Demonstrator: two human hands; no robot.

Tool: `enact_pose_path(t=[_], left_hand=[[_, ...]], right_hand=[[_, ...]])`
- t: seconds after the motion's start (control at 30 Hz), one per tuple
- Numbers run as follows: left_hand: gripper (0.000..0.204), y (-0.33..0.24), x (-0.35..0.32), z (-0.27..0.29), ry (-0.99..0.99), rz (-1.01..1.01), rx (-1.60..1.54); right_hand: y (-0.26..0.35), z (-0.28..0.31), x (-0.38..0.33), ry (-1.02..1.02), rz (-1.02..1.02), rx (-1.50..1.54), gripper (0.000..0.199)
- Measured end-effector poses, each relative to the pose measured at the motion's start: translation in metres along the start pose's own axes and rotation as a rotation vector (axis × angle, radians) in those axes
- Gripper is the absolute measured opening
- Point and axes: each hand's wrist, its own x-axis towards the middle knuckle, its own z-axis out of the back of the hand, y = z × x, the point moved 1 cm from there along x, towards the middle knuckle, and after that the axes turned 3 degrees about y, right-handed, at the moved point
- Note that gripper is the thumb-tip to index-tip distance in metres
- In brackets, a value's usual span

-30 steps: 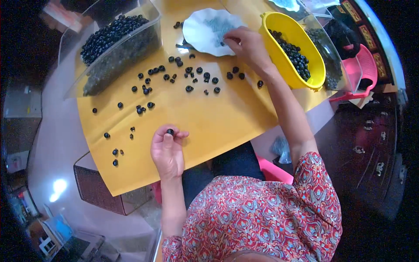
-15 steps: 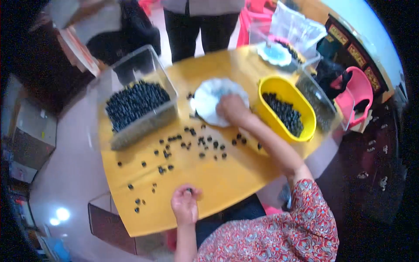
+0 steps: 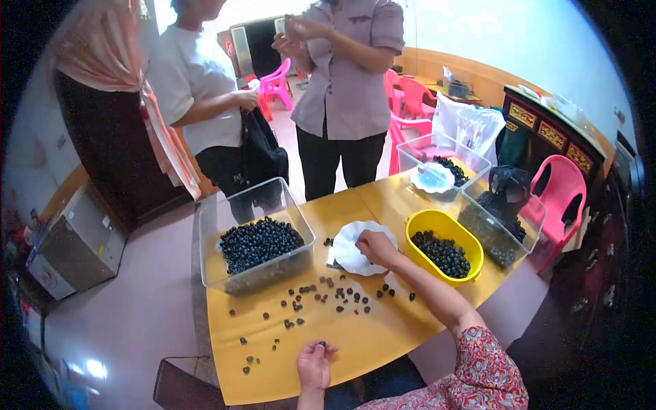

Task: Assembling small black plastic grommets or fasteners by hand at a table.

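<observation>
Your left hand pinches a dark berry in closed fingers at the desk's six o'clock; your right hand rests, fingers curled, on the white paper plate.

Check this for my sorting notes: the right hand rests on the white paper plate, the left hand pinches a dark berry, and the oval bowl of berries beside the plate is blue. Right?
Not quite: in the head view the oval bowl is yellow, not blue. The rest holds: the right hand rests on the white paper plate, and the left hand pinches a dark berry.

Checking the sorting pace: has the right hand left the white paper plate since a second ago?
No. The right hand still rests on the white paper plate, beside the yellow bowl.
</observation>
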Motion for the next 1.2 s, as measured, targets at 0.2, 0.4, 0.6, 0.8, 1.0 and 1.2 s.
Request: enact_pose_path(t=[0.2,0.4,0.6,0.8,1.0,1.2], left_hand=[[0.012,0.003,0.009,0.003,0.0,-0.005,-0.004],[0.01,0.003,0.005,0.002,0.013,-0.04,0.037],[0.011,0.004,-0.01,0.005,-0.012,-0.013,0.027],[0.014,-0.015,-0.02,-0.033,-0.06,-0.059,0.089],[0.019,-0.051,-0.024,-0.096,0.135,-0.129,-0.029],[0.027,-0.063,-0.045,-0.116,0.21,-0.18,-0.021]], right_hand=[[-0.001,0.018,-0.005,0.036,-0.128,0.571,0.023],[0.019,0.038,-0.031,0.07,-0.025,0.696,0.023],[0.053,0.052,-0.076,0.15,-0.057,0.866,0.02],[0.113,0.095,-0.108,0.097,0.166,1.032,0.026],[0.151,0.114,-0.14,0.02,0.422,1.058,0.035],[0.163,0.113,-0.164,0.038,0.539,0.961,0.038]])
